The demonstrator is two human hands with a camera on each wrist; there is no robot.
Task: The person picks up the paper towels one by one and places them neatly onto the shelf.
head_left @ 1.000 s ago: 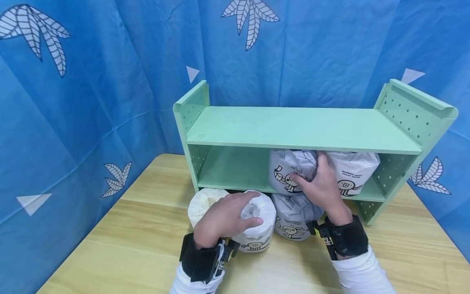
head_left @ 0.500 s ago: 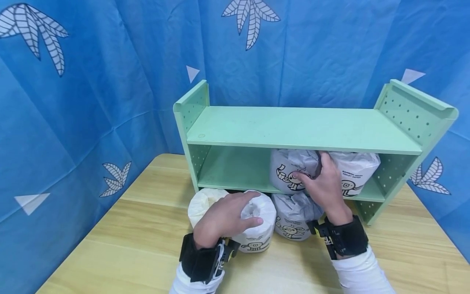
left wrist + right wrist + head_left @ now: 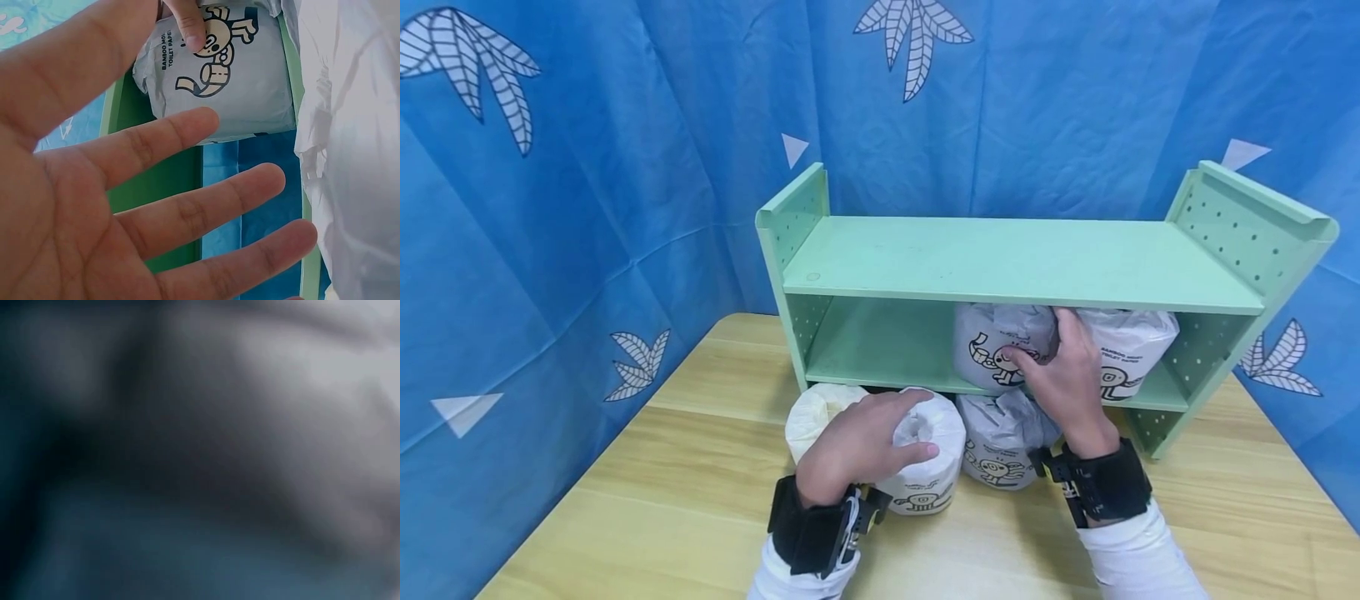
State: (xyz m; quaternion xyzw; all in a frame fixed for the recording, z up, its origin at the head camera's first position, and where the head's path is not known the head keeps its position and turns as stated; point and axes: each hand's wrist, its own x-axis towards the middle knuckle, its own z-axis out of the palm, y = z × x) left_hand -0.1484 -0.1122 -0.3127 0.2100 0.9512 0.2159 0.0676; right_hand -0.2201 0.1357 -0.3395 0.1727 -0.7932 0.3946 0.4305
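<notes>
On the lower board of a mint-green shelf (image 3: 1015,262) stand two wrapped toilet rolls with a cartoon print. My right hand (image 3: 1037,342) holds the left one (image 3: 992,346), thumb on its front and fingers reaching round its right side, against the second roll (image 3: 1131,350). My left hand (image 3: 917,425) lies flat, fingers straight, on top of a white roll (image 3: 928,483) that stands on the table. The left wrist view shows my spread left fingers (image 3: 187,212) and, beyond them, the shelf roll (image 3: 244,81) with the right thumb (image 3: 187,25) on it. The right wrist view is a dark blur.
Two more rolls sit on the wooden table (image 3: 662,492) in front of the shelf: a plain white one (image 3: 812,412) on the left and a wrapped one (image 3: 1000,446) below my right hand. The shelf's top board and the left half of its lower board (image 3: 865,346) are bare. A blue curtain hangs behind.
My right hand has shifted the shelf roll slightly to the right, closer to its neighbour. The left hand has stayed on the white roll.
</notes>
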